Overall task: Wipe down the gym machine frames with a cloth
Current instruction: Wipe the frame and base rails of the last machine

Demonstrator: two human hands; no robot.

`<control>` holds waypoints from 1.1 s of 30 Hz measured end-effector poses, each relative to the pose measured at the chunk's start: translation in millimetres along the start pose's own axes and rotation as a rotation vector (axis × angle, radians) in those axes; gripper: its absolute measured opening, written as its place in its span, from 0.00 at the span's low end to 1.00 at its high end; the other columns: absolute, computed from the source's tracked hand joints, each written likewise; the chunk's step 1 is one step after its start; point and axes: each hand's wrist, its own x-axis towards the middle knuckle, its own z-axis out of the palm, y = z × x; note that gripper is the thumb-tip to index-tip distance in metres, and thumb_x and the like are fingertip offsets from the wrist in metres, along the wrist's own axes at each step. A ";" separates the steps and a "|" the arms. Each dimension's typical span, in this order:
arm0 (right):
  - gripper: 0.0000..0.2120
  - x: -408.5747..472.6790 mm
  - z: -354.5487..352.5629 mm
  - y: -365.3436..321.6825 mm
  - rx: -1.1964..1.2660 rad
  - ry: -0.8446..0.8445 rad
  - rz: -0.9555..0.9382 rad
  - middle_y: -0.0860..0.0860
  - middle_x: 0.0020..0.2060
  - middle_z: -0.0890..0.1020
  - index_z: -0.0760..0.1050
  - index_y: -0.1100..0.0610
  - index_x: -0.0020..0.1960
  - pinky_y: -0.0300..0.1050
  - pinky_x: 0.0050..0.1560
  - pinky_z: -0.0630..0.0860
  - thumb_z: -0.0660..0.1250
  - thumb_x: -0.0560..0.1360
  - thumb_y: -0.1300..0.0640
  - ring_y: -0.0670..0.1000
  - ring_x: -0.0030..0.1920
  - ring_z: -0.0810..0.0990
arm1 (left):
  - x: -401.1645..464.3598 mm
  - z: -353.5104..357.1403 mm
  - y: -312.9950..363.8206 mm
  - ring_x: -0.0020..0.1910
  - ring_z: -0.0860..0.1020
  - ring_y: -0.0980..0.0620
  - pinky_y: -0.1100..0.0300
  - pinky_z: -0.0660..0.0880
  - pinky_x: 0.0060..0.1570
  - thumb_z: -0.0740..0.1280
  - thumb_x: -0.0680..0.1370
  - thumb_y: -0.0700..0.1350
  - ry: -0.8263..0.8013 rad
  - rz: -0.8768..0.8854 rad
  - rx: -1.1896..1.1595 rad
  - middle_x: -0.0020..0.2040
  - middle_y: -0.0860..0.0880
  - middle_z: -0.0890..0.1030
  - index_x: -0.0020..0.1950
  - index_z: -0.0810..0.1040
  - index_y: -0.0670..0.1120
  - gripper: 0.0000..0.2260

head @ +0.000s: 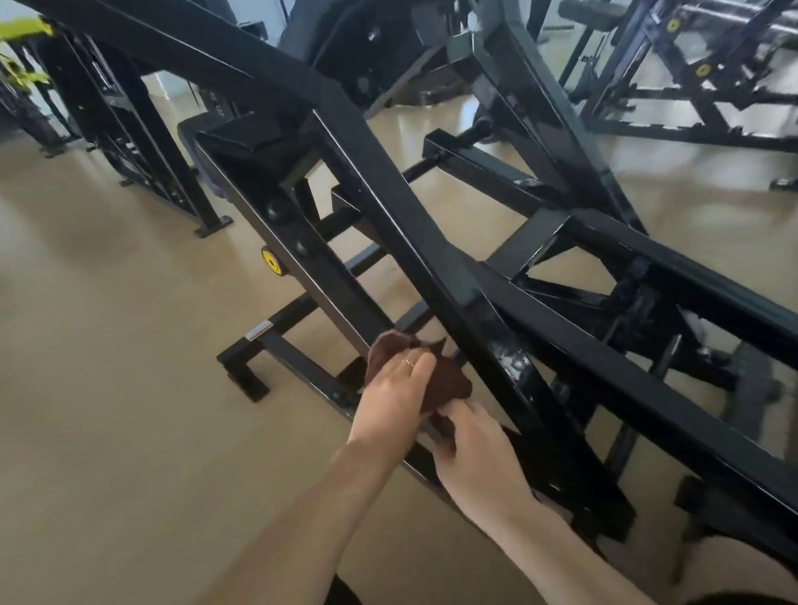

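Head view, gym floor, person bent toward a black machine frame [412, 237] with slanted square beams. Dark brown cloth [441, 378] sits low in the frame, bunched up, just beside the lower end of the slanted beam and in front of a lower crossbar. Left hand [392, 398] lies on top of the cloth, fingers curled over it and gripping, a ring [408, 363] on one finger. Right hand [479, 454] is just below and right of the left, fingertips pinching the cloth's lower edge; hand is motion-blurred so exact finger layout is unclear. Both forearms bare, coming in from the bottom of the frame. Scuffed whitish patch [512, 363] on the beam right of the cloth. Yellow round knob [272, 262] on the left upright. Beige floor [94, 384] under everything. More black machines [698, 74] in the background right, yellow-green parts [6, 33] top left.
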 end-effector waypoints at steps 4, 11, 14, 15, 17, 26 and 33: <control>0.16 -25.4 -28.9 28.4 0.024 0.070 0.001 0.40 0.52 0.79 0.77 0.50 0.59 0.41 0.55 0.81 0.69 0.77 0.67 0.42 0.52 0.80 | -10.2 6.0 18.3 0.57 0.80 0.52 0.56 0.79 0.57 0.71 0.79 0.52 -0.099 -0.131 -0.204 0.59 0.54 0.79 0.65 0.73 0.53 0.16; 0.18 -38.1 -66.4 30.5 0.698 0.168 0.181 0.38 0.54 0.82 0.73 0.42 0.65 0.41 0.58 0.81 0.71 0.80 0.57 0.41 0.58 0.82 | -14.2 -9.4 61.8 0.53 0.83 0.54 0.59 0.81 0.56 0.66 0.79 0.61 -0.193 -0.350 -0.835 0.53 0.53 0.84 0.62 0.78 0.52 0.17; 0.23 -42.3 -68.6 26.1 0.746 0.147 0.146 0.38 0.64 0.79 0.69 0.40 0.73 0.49 0.64 0.79 0.69 0.80 0.43 0.43 0.66 0.78 | -9.0 -12.4 75.7 0.56 0.83 0.45 0.46 0.79 0.62 0.62 0.77 0.68 -0.373 -0.603 -1.103 0.57 0.48 0.84 0.64 0.77 0.49 0.27; 0.27 -45.0 -67.1 27.3 0.720 0.140 0.131 0.38 0.67 0.76 0.66 0.38 0.75 0.49 0.65 0.78 0.68 0.78 0.38 0.43 0.68 0.75 | -7.0 -10.4 77.9 0.59 0.82 0.44 0.44 0.77 0.65 0.61 0.75 0.71 -0.435 -0.664 -1.145 0.60 0.48 0.84 0.66 0.77 0.49 0.32; 0.33 -50.9 -65.0 29.5 0.661 0.146 0.120 0.36 0.72 0.69 0.60 0.33 0.77 0.40 0.64 0.76 0.66 0.75 0.31 0.40 0.71 0.71 | -4.4 -5.9 83.2 0.64 0.79 0.43 0.42 0.72 0.70 0.59 0.67 0.79 -0.523 -0.742 -1.150 0.65 0.48 0.81 0.70 0.74 0.49 0.43; 0.41 -50.7 -62.0 65.5 0.740 0.321 0.250 0.41 0.73 0.67 0.55 0.28 0.77 0.51 0.65 0.79 0.65 0.68 0.22 0.45 0.69 0.74 | 4.4 17.9 134.6 0.62 0.81 0.47 0.49 0.75 0.68 0.56 0.80 0.70 -0.641 -0.728 -1.182 0.62 0.47 0.82 0.70 0.75 0.49 0.31; 0.24 -39.8 -41.0 94.9 0.386 0.509 0.264 0.48 0.71 0.72 0.66 0.46 0.78 0.32 0.63 0.72 0.61 0.83 0.47 0.36 0.64 0.72 | 8.3 -0.1 113.5 0.52 0.79 0.56 0.59 0.78 0.54 0.58 0.85 0.56 -0.222 -0.058 -0.257 0.58 0.52 0.79 0.63 0.75 0.51 0.13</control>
